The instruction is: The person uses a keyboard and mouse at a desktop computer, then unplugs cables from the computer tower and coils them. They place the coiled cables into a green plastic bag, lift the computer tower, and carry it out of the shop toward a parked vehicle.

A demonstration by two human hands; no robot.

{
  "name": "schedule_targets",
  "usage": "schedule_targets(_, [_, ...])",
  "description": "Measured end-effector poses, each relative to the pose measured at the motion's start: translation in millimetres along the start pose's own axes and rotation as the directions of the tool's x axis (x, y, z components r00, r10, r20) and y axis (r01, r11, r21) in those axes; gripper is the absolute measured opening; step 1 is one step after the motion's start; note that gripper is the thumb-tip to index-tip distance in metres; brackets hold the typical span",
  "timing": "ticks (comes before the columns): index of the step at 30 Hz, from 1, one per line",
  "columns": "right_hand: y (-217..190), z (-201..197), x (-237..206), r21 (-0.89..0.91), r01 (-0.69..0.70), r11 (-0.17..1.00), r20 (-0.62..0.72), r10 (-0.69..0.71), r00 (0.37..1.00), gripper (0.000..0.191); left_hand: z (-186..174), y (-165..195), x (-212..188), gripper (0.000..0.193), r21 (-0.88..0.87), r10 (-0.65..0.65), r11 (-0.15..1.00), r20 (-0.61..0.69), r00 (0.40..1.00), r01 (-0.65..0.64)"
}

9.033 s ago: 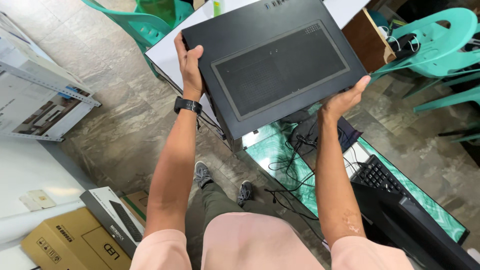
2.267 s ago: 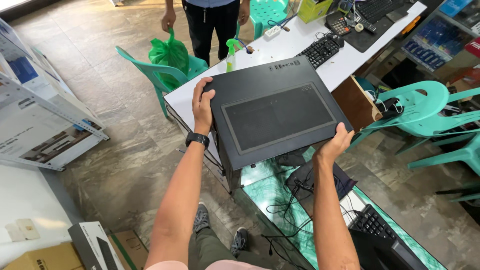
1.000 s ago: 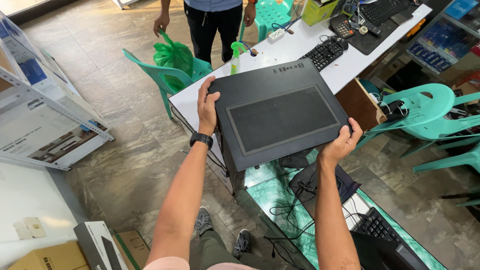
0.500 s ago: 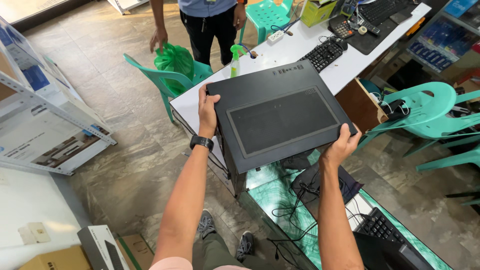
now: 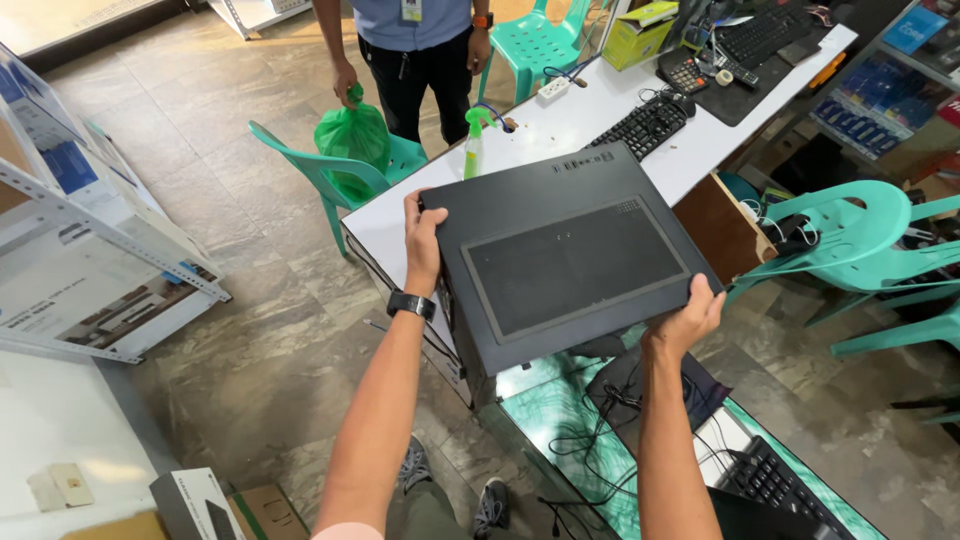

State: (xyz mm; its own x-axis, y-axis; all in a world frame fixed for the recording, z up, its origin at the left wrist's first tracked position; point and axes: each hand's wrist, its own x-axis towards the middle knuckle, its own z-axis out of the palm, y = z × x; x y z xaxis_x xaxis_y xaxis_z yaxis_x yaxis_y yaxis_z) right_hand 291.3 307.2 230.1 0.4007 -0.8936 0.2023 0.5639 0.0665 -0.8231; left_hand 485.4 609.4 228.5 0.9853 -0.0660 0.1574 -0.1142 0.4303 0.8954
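At the bottom of the frame my shoes (image 5: 455, 490) are standing on the tiled floor (image 5: 250, 330), with a cardboard box (image 5: 215, 505) lying in the lower left corner and a black keyboard (image 5: 775, 480) showing in the lower right. Just above that, I am holding a black computer case (image 5: 565, 255) in the middle of the frame, its meshed panel facing up at me and the whole thing tilted. My left hand (image 5: 422, 240), with a black watch (image 5: 411, 304) on the wrist, is gripping the case's left edge, fingers curling over its upper left corner. My right hand (image 5: 690, 315) is clasping the lower right edge, thumb lying on top. Under the case a tangle of cables (image 5: 600, 440) is lying on a green glass surface (image 5: 560, 420). Behind the case the white worktop (image 5: 560, 120) is running toward the upper right, carrying a green spray bottle (image 5: 473, 145), a second keyboard (image 5: 640, 122) and a yellow box (image 5: 640, 20). Teal plastic chairs (image 5: 860, 240) are standing at the right edge. At the top, another person (image 5: 415, 50) is standing beside the worktop, holding a green bag (image 5: 352, 135).
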Motion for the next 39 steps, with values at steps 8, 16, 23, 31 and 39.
schedule_targets(8, [2, 3, -2, 0.026, 0.011, 1.0, -0.056, -0.01, 0.998, 0.025, 1, 7, -4, 0.035, 0.023, -0.02, 1.0, -0.005, 1.0, 0.02])
schedule_targets(16, [3, 1, -4, -0.013, 0.029, 0.999, -0.05, -0.03, 0.998, 0.019, 1, 5, -4, 0.034, 0.018, -0.02, 1.0, -0.015, 1.0, 0.02])
schedule_targets(23, [2, 2, -4, -0.028, 0.035, 0.999, -0.033, -0.036, 0.999, 0.019, -1, 3, -3, 0.034, -0.016, -0.006, 1.0, 0.009, 1.0, 0.006])
schedule_targets(31, [1, 3, -1, -0.03, 0.036, 0.999, -0.002, -0.036, 0.999, 0.024, -3, -3, 1, 0.035, 0.011, -0.02, 1.0, -0.002, 1.0, 0.02])
schedule_targets(39, [-4, 2, 0, -0.059, 0.01, 0.998, 0.019, -0.009, 1.0, 0.027, -2, -4, 2, 0.034, -0.003, 0.018, 1.0, -0.013, 1.0, -0.018])
